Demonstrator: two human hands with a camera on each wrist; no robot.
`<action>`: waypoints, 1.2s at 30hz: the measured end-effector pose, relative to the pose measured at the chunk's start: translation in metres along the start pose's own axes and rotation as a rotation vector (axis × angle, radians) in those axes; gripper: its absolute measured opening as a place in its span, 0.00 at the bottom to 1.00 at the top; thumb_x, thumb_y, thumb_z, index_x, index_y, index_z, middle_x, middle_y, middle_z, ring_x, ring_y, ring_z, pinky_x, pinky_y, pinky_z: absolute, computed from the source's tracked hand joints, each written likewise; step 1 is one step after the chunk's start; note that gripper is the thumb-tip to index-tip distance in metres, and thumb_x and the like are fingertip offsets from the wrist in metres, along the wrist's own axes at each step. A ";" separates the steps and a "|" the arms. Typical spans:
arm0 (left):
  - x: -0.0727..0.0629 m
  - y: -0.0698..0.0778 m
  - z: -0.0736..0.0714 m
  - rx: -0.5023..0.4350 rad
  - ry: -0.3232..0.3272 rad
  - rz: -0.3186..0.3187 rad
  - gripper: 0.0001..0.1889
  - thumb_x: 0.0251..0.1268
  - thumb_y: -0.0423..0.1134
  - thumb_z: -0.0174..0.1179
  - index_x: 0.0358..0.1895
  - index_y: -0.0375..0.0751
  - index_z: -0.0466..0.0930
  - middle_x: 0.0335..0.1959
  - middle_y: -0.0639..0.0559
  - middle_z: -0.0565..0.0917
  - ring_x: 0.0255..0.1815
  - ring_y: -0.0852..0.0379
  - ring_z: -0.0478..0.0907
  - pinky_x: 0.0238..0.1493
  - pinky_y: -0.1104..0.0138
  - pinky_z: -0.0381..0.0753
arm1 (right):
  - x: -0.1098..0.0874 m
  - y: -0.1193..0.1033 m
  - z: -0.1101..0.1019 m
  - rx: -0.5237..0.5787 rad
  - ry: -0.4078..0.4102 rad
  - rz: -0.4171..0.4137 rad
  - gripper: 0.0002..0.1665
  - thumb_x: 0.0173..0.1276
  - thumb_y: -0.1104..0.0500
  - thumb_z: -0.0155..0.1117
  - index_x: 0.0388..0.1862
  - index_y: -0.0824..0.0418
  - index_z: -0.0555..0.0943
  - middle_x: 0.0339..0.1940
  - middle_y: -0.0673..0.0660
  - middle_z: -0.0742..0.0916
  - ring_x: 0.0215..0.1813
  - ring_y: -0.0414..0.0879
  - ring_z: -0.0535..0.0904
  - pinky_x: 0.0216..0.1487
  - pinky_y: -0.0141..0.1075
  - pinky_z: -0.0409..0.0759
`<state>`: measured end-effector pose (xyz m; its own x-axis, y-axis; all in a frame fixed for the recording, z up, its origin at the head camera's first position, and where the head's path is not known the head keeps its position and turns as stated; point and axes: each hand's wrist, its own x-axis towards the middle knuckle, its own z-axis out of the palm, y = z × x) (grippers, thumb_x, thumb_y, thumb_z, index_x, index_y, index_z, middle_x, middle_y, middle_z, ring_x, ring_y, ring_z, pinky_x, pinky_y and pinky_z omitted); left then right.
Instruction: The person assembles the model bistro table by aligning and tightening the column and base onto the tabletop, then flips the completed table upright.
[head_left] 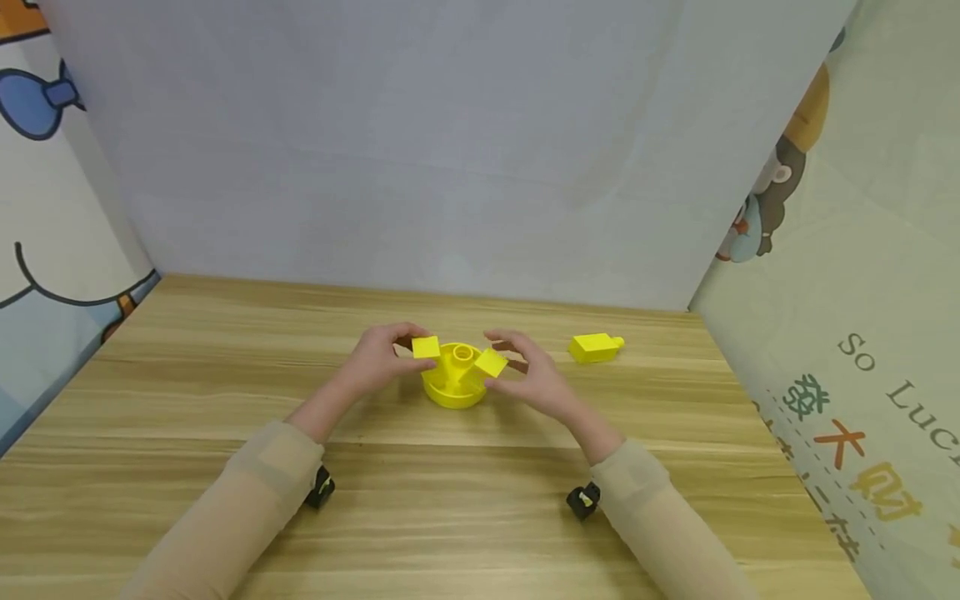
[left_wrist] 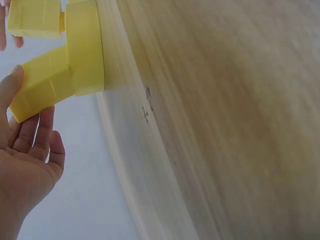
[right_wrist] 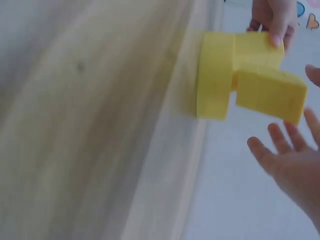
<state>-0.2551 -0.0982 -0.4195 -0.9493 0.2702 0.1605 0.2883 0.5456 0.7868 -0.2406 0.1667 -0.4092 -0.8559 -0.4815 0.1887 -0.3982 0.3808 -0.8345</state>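
A round yellow dish-like base (head_left: 453, 398) with a raised hollow post in its middle sits on the wooden table. Two yellow rectangular blocks stand out of it, both tilted. My left hand (head_left: 372, 360) pinches the left block (head_left: 425, 347) near its outer end, thumb on one side and fingers on the other; its lower end meets the base in the left wrist view. Beside the right block (right_wrist: 272, 92), my right hand (right_wrist: 297, 167) has its fingers spread, with a gap to the block. That block joins the base through a narrow peg.
Another yellow block (head_left: 594, 348) with a round knob at one end lies on the table to the right, beyond the right hand. A pale cloth (head_left: 420, 167) hangs along the table's back edge. Printed cloths flank the table on the left and right.
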 end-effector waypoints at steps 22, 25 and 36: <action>-0.002 -0.003 0.002 -0.038 -0.008 -0.049 0.25 0.52 0.45 0.71 0.53 0.40 0.79 0.45 0.46 0.82 0.49 0.49 0.77 0.50 0.57 0.76 | 0.003 -0.008 0.003 -0.162 -0.033 -0.059 0.23 0.59 0.65 0.68 0.55 0.63 0.79 0.52 0.58 0.80 0.48 0.52 0.77 0.47 0.34 0.81; -0.002 -0.002 0.002 -0.039 -0.009 -0.045 0.25 0.52 0.45 0.70 0.53 0.39 0.78 0.45 0.46 0.82 0.49 0.49 0.77 0.51 0.56 0.76 | 0.003 -0.011 0.006 -0.225 0.009 -0.057 0.21 0.57 0.62 0.71 0.51 0.61 0.81 0.46 0.56 0.81 0.42 0.50 0.77 0.41 0.31 0.82; 0.000 -0.003 0.004 -0.032 -0.002 -0.042 0.24 0.52 0.44 0.70 0.53 0.39 0.79 0.44 0.46 0.82 0.49 0.49 0.77 0.51 0.56 0.76 | 0.006 -0.013 0.007 -0.286 0.017 -0.063 0.25 0.55 0.58 0.74 0.52 0.62 0.79 0.48 0.56 0.80 0.50 0.52 0.76 0.46 0.39 0.82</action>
<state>-0.2556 -0.0967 -0.4241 -0.9604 0.2488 0.1257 0.2437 0.5306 0.8118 -0.2380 0.1529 -0.4009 -0.8313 -0.4985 0.2460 -0.5251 0.5591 -0.6416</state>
